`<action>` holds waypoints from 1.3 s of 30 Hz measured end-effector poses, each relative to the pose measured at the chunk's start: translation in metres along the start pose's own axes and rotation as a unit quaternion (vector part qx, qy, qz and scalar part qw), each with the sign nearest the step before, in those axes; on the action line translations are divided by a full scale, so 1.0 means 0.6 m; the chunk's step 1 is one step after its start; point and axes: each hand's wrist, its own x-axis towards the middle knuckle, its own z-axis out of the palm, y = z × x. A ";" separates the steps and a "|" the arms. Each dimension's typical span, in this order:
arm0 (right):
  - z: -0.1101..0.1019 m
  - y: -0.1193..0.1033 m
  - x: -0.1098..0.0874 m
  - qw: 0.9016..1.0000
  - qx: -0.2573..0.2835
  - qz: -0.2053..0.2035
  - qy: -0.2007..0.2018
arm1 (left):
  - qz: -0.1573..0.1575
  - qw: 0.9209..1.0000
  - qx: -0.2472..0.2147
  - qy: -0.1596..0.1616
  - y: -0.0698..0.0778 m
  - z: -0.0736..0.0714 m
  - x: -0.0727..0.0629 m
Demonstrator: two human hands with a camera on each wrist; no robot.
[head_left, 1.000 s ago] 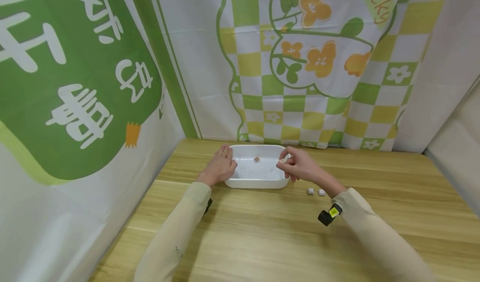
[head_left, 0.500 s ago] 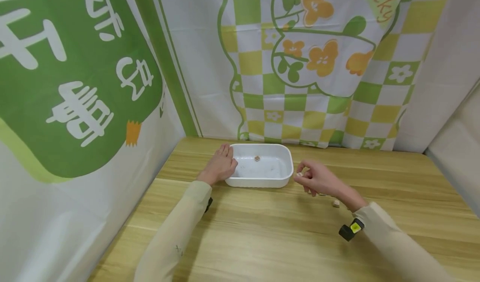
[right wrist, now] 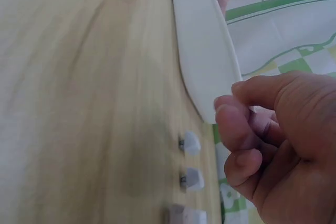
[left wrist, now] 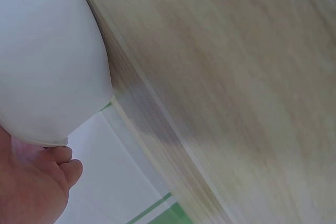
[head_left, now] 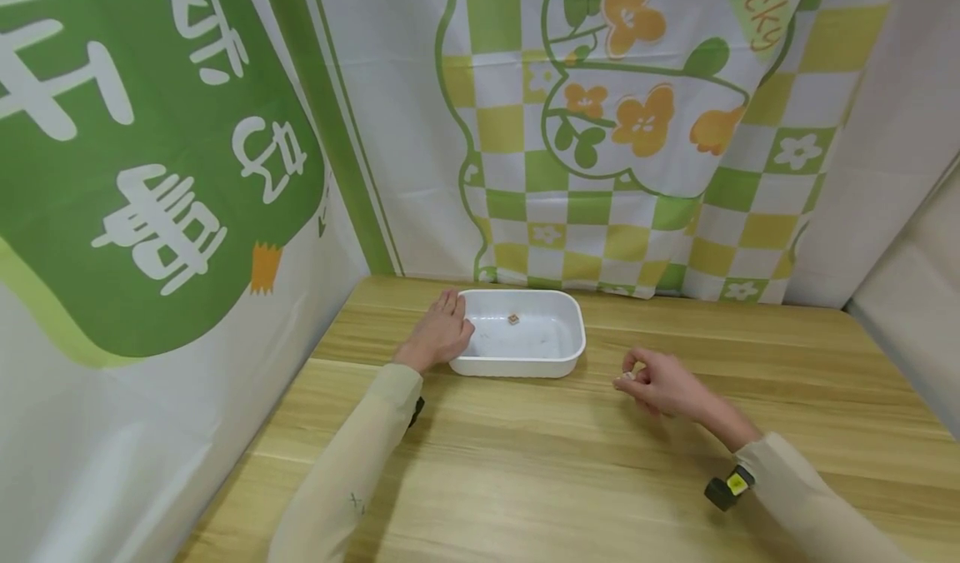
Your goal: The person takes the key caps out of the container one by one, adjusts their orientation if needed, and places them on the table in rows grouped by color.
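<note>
A white rectangular box (head_left: 517, 366) stands near the table's back edge, with one small brownish cube (head_left: 513, 319) inside. My left hand (head_left: 441, 330) holds the box's left end, its thumb over the rim; the left wrist view shows the fingers (left wrist: 71, 170) at the rim. Right of the box and apart from it, my right hand (head_left: 663, 384) pinches a small whitish cube (head_left: 628, 375) between thumb and fingertips. In the right wrist view that cube is hidden by the fingers. Small white block-like pieces (right wrist: 192, 179) with darker undersides stand in a row on the table below this hand.
The wooden table (head_left: 480, 471) reaches toward the person. A white cloth with green and yellow checks (head_left: 585, 213) hangs behind it, and a green printed cloth (head_left: 150, 171) hangs along the left side.
My right hand has moved from the box's right rim rightward and toward the person, still pinching the whitish cube. The left hand and box have stayed in place.
</note>
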 end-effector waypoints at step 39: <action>0.029 0.045 -0.029 0.996 -0.031 0.083 0.017 | -0.002 1.000 -0.003 -0.004 0.001 0.000 -0.001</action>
